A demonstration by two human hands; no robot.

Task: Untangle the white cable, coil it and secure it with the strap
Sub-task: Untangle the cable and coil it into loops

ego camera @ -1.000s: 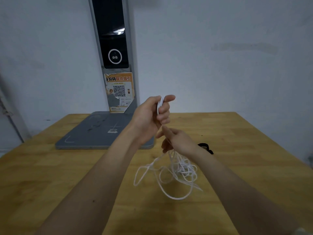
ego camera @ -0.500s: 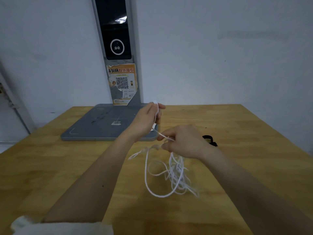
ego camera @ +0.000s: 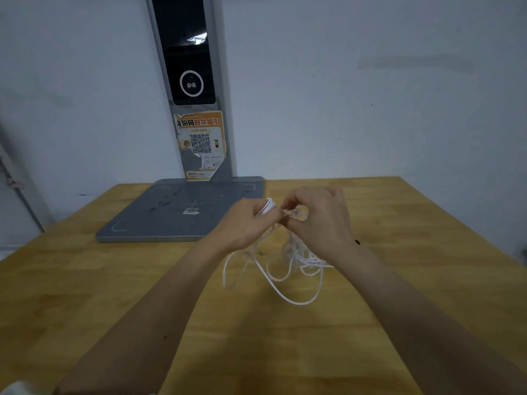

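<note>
A thin white cable [ego camera: 285, 266] hangs in tangled loops from both hands down to the wooden table [ego camera: 85, 295]. My left hand [ego camera: 245, 223] grips a small bundle of wound cable turns, whose white edges show at its fingertips. My right hand [ego camera: 316, 218] is just to the right of it, almost touching, and pinches a strand of the cable between thumb and fingers. Only a tiny black tip of the strap [ego camera: 357, 242] peeks out behind my right wrist; the remainder is hidden.
A grey flat base plate [ego camera: 159, 220] lies at the back left of the table, with an upright grey column [ego camera: 194, 81] carrying a dark screen and an orange QR sticker. A pale wall stands behind. The table's right edge runs diagonally at the far right.
My right hand has risen and moved up to my left hand, drawing the cable with it. My left hand has dropped lower since a second ago. The loose loops have shifted on the table.
</note>
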